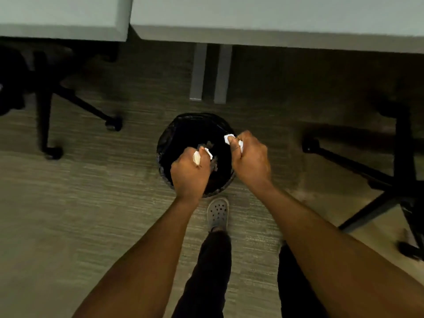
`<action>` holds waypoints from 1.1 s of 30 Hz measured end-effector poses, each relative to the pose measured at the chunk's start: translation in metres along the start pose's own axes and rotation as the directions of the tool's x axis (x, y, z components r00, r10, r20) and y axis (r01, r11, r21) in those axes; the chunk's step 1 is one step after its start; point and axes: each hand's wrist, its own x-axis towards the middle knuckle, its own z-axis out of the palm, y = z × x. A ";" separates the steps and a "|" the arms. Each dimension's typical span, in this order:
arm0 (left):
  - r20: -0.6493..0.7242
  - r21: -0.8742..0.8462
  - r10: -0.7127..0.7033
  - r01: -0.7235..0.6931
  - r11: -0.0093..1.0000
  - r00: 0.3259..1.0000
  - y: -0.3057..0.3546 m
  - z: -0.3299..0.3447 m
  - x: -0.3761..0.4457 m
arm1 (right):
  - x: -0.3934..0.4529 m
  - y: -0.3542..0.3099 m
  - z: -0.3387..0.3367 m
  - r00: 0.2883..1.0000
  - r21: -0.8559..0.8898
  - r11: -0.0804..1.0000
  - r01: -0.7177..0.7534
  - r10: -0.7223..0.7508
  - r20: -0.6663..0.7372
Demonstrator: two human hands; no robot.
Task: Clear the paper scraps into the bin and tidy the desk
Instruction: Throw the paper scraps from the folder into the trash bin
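A round bin [183, 134] lined with a black bag stands on the floor just in front of the desk. Both my fists hover over its opening. My left hand [190, 173] is closed around white paper scraps [196, 156] that poke out between the fingers. My right hand [249, 158] is also closed, with a white paper scrap [229, 138] sticking out at the thumb. The inside of the bin is dark; I can make out only a few faint bits in it.
The pale desk [275, 19] edge runs along the top, its grey legs [210, 72] behind the bin. Black chair bases with castors stand at left [68, 104] and right [378, 171]. My foot in a grey clog [218, 212] is right by the bin.
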 end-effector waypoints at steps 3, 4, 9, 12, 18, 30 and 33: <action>0.066 0.154 -0.010 0.000 0.988 0.998 -0.034 0.012 0.007 | 0.010 0.004 0.054 0.989 -0.104 0.992 0.077 -0.063 0.135; 0.087 0.213 -0.003 -0.016 0.977 0.996 -0.047 0.017 0.011 | 0.014 0.006 0.074 0.982 -0.148 0.985 0.086 -0.059 0.178; 0.302 0.275 -0.204 0.120 0.954 0.931 -0.093 0.040 0.031 | 0.031 0.027 0.140 0.900 -0.276 0.961 -0.026 0.142 0.411; 0.515 0.438 -0.237 -0.016 0.899 0.824 -0.120 0.048 0.028 | 0.028 0.048 0.156 0.811 -0.409 0.909 0.075 0.183 0.555; 0.578 0.492 -0.144 -0.202 0.847 0.803 -0.136 0.034 0.005 | 0.012 0.062 0.150 0.811 -0.590 0.740 0.324 0.104 0.576; 0.558 0.449 -0.058 -0.242 0.860 0.828 -0.089 0.013 -0.003 | -0.002 0.045 0.084 0.910 -0.490 0.846 0.211 0.013 0.414; 0.561 0.432 0.001 -0.293 0.853 0.828 -0.057 0.013 -0.009 | -0.009 0.040 0.053 0.935 -0.479 0.862 0.168 0.014 0.354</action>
